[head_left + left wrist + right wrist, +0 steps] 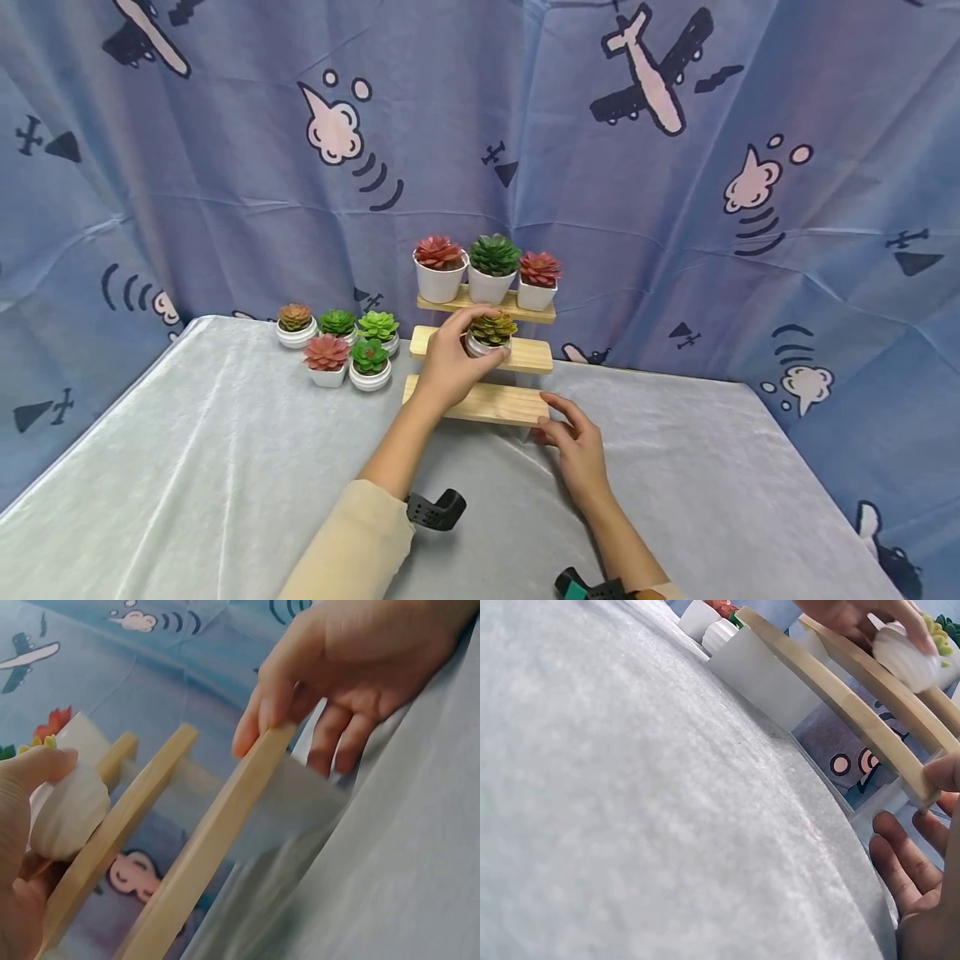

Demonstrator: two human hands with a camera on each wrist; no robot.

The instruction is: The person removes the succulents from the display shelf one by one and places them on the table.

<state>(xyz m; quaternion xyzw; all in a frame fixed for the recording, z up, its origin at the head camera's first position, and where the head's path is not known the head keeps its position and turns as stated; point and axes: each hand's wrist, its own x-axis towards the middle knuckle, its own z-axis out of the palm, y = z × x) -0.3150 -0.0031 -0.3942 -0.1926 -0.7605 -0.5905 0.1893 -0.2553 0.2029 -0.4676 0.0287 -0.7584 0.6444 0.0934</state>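
My left hand (452,358) grips a small potted succulent (492,330) with yellow-green leaves, thumb and fingers round its white ribbed pot (69,814). The pot is upright, right at the middle board (529,356) of a three-tier wooden plant stand (495,403). At the right end of the lowest board, my right hand (576,450) pinches the wood between thumb and fingers. In the right wrist view, the thumb (943,771) lies on the board's end and other fingers hang below it. On the top tier stand a red succulent (439,265), a dark green one (492,265) and another red one (537,279).
Left of the stand, several more potted succulents are grouped on the grey cloth-covered table (225,467): an orange-brown one (296,323), a pink-red one (327,358) and green ones, including one at the front (370,365). A blue printed curtain (465,108) hangs behind the stand.
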